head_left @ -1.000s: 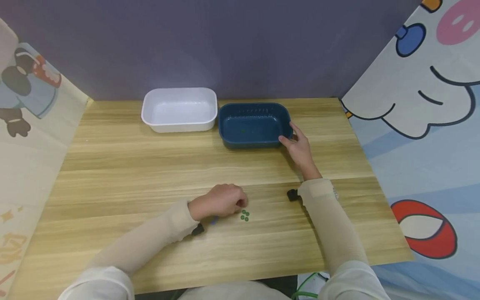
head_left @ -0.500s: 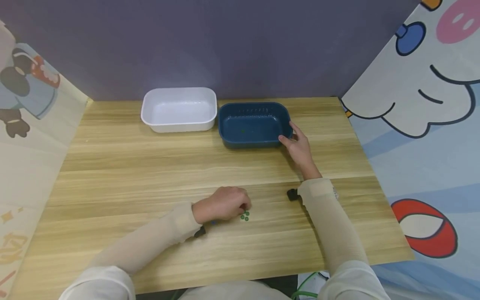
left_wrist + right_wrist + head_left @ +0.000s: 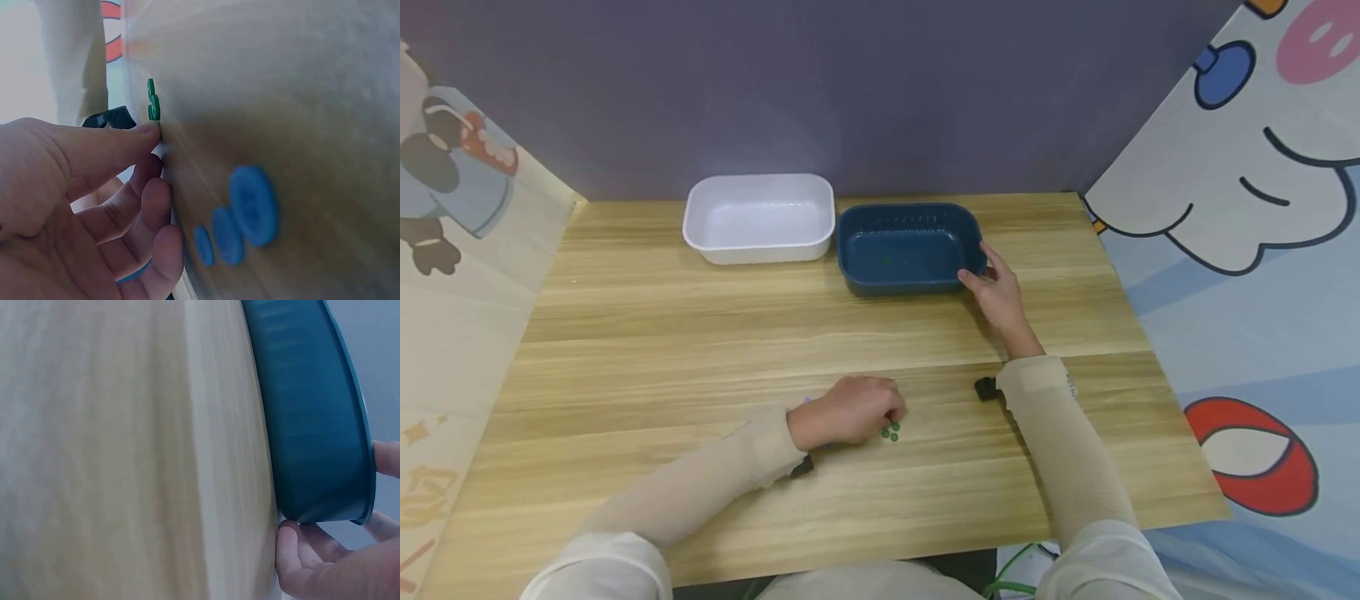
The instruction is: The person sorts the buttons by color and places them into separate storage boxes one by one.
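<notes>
Glossy white plastic tub (image 3: 760,255); flat rd blue btns (image 3: 253,205) nr L hand (image 3: 852,408), fingers curled, can't tell if pinching; rd green btns (image 3: 155,107) just beside thumb tip; smooth dk-blue tub (image 3: 898,288), R end gripped by R hand (image 3: 997,302).

I'm standing by what looks like a small partitioned work booth: a wood-grain counter (image 3: 700,333) against a plain purplish-grey wall (image 3: 820,92), cartoon-printed panels (image 3: 1262,275) on both sides, a green cable (image 3: 1011,587) below.
</notes>
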`<state>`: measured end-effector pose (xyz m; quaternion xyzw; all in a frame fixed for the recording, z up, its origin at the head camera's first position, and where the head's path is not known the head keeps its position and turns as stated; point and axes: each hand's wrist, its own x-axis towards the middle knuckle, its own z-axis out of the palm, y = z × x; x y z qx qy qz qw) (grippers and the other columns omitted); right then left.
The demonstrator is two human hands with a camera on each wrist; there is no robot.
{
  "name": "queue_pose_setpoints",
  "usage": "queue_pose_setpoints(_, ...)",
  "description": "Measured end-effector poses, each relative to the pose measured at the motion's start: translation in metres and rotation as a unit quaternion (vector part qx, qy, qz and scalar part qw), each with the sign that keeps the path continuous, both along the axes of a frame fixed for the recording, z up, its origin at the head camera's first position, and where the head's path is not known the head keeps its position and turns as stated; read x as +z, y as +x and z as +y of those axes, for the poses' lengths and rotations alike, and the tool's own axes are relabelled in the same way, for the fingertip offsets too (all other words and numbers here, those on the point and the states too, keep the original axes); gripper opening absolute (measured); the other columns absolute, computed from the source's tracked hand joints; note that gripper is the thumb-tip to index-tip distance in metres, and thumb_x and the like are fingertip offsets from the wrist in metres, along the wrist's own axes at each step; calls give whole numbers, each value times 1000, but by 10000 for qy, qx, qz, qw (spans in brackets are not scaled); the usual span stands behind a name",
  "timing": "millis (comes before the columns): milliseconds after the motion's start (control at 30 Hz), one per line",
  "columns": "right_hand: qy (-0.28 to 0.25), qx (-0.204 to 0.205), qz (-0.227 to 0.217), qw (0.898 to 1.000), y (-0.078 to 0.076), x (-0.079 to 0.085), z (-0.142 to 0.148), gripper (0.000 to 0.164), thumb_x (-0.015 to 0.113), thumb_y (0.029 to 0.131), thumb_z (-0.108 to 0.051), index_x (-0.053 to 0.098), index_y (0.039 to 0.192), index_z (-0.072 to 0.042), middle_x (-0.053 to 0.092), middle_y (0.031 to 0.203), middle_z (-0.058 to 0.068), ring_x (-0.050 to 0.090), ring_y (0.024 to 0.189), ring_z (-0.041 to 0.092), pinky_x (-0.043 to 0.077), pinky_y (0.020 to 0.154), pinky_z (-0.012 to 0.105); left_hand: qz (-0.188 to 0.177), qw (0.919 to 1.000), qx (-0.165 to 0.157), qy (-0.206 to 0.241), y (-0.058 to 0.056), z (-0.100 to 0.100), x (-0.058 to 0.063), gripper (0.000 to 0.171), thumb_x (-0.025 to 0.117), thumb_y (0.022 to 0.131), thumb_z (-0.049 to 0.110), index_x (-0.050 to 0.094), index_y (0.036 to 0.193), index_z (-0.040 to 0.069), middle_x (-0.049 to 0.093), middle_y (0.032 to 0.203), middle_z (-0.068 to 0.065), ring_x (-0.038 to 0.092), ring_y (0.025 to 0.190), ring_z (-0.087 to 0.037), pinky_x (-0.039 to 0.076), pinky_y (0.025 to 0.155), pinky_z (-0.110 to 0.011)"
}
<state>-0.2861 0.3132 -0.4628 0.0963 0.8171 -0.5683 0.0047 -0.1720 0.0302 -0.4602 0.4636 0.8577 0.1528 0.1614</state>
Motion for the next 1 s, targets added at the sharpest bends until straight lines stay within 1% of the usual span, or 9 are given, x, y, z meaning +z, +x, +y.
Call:
queue_pose_setpoints(100,-35,5,16,10000,0,0,0,77,70,97,-27,28,161,-28,41,151,22,53,128,32,49,80,23,37,10000,0,29,1,0,0,19,79,86,11,66,79,23,56,82,12,52,75,-5,47,60,-23)
queue_pose_setpoints(200,-45,11,17,10000,1,0,-1,77,70,97,-28,28,161,-29,41,151,22,55,125,31,49,80,24,42,9999,-5,102,1,0,-1,22,79,85,9,64,77,23,54,78,13,51,72,-6,46,59,-22)
queue_pose_setpoints(367,13,-22,25,10000,3,1,-2,76,70,96,-32,29,160,-30,44,147,21,57,115,25,49,77,24,-10,9995,94,317,2,-1,0,19,75,89,10,64,79,22,56,77,14,53,72,-5,47,62,-23)
queue_pose_setpoints(433,63,-17,47,10000,3,2,-3,76,70,96,-33,29,160,-30,44,147,21,57,116,26,50,78,24,-51,9989,177,438,1,0,0,17,73,91,11,64,80,21,58,77,14,54,72,-5,47,62,-22)
queue_pose_setpoints(533,97,-4,51,9999,4,2,-3,76,69,97,-35,29,160,-30,42,149,21,56,123,27,50,82,26,-114,9976,284,627,-1,-1,0,14,71,92,11,66,83,20,62,78,13,54,70,-4,47,60,-21)
queue_pose_setpoints(633,115,25,36,9999,4,3,-3,75,69,97,-36,28,160,-31,39,152,20,53,128,29,50,87,29,-206,9955,413,833,-3,-1,0,8,69,95,11,69,89,17,67,85,11,56,70,-3,48,60,-19)
queue_pose_setpoints(733,123,51,64,9999,3,3,-3,76,69,97,-36,28,160,-30,38,153,20,52,130,30,50,89,30,-348,9924,612,1007,-5,-1,1,5,67,97,12,71,96,15,70,91,8,58,72,-3,49,62,-19)
queue_pose_setpoints(800,139,54,86,9999,3,3,-3,76,69,97,-36,29,160,-30,38,153,21,53,130,31,50,88,29,-449,9906,730,1066,-7,0,2,6,67,98,13,73,98,15,71,93,8,59,74,-3,50,64,-19)
queue_pose_setpoints(1000,140,29,68,9999,3,2,-2,76,69,97,-36,29,160,-30,39,152,20,53,129,30,50,87,28,-872,9829,902,1345,-10,2,3,7,69,97,12,75,101,12,72,93,6,64,81,-5,54,70,-21)
